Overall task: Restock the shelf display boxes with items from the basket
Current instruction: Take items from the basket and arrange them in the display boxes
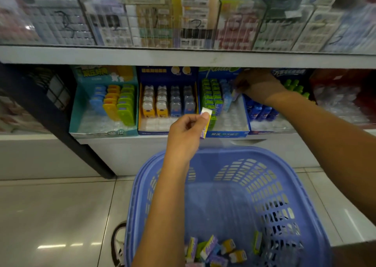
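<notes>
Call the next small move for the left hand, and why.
Likely move the left hand forward to set its packet in the empty front slots of the blue display box; the right hand, pinching a pale blue item, works further back.

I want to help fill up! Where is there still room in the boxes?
Most room: the bare tray right of the green packs, under the right hand holding a blue pack. The teal box is bare in front. The bear box is crowded at the back. The left hand holds a packet.
</notes>
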The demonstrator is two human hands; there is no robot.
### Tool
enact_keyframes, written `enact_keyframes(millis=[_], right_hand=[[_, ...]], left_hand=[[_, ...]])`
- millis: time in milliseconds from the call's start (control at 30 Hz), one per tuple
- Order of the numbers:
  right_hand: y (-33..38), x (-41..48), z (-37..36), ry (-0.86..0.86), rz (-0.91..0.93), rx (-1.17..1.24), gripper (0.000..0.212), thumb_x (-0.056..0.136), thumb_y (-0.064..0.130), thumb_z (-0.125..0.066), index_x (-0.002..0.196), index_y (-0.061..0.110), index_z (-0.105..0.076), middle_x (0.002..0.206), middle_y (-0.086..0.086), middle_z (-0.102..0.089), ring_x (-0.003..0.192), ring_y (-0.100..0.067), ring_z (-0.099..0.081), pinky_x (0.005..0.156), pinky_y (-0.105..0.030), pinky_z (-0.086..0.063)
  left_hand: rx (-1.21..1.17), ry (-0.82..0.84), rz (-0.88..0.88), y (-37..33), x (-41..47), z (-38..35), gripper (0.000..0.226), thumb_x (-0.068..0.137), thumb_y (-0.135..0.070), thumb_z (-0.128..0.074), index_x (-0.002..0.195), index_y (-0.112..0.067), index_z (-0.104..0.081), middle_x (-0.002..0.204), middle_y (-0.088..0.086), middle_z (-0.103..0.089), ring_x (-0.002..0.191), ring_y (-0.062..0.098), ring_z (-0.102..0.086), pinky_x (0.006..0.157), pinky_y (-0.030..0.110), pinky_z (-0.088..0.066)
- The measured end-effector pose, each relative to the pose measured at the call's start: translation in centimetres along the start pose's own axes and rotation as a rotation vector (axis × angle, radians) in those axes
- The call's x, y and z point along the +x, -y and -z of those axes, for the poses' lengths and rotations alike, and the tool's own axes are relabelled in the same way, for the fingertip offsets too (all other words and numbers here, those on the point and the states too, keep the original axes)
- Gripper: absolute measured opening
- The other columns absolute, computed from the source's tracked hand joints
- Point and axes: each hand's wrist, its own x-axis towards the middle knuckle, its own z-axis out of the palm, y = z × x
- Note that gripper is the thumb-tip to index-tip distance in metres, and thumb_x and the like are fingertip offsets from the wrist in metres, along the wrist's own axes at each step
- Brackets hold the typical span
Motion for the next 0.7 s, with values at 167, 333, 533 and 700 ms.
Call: enact_keyframes(millis=[167, 333, 533, 700], right_hand=[[0.2, 0.7, -0.4, 0.049, -0.021, -0.006, 0.021, 0.088, 0.018, -0.059, 0.105, 0.015, -0.072, 0.124, -0.012, -0.061, 0.110, -0.031, -0.056, 0.084, -0.023, -0.040], [0.8, 0.3, 0.6, 0.109, -0.004, -0.006, 0.022, 0.089, 0.016, -0.062, 0.108, 0.006, -0.068, 0.123, -0.013, -0.061, 0.107, -0.033, -0.057, 0.090, -0.035, -0.048], [3.1, -6.7, -0.6, -0.184, -0.186, 0.822, 0.024, 0.088, 0.023, -0.065, 0.098, 0.001, -0.064, 0.074, -0.004, -0.067, 0.059, -0.011, -0.062, 0.055, -0.014, -0.049], [4.9, -12.1, -2.4, -0.019, -0.205, 1.439, 0.023, 0.076, 0.034, -0.070, 0.088, 0.014, -0.070, 0.075, -0.005, -0.073, 0.062, -0.013, -0.067, 0.058, -0.019, -0.053]], left_hand=[[-0.059, -0.027, 0.019, 0.2, 0.1, -0.5, 0.021, 0.089, -0.035, -0.064, 0.075, -0.019, -0.063, 0.048, -0.014, -0.051, 0.046, -0.003, -0.048, 0.048, 0.007, -0.039], [-0.251, 0.009, 0.086, -0.3, -0.2, -1.0, 0.011, 0.089, -0.024, -0.064, 0.090, -0.013, -0.066, 0.067, -0.009, -0.066, 0.061, 0.004, -0.058, 0.058, 0.015, -0.048], [-0.482, 0.054, 0.088, -0.6, -0.3, -1.5, 0.014, 0.088, -0.005, -0.063, 0.102, -0.009, -0.063, 0.102, 0.013, -0.071, 0.087, 0.019, -0.071, 0.073, 0.020, -0.056], [-0.420, 0.095, 0.015, -0.4, -0.8, -3.0, 0.014, 0.087, -0.006, -0.064, 0.101, -0.010, -0.064, 0.095, 0.010, -0.074, 0.085, 0.019, -0.072, 0.075, 0.024, -0.057]])
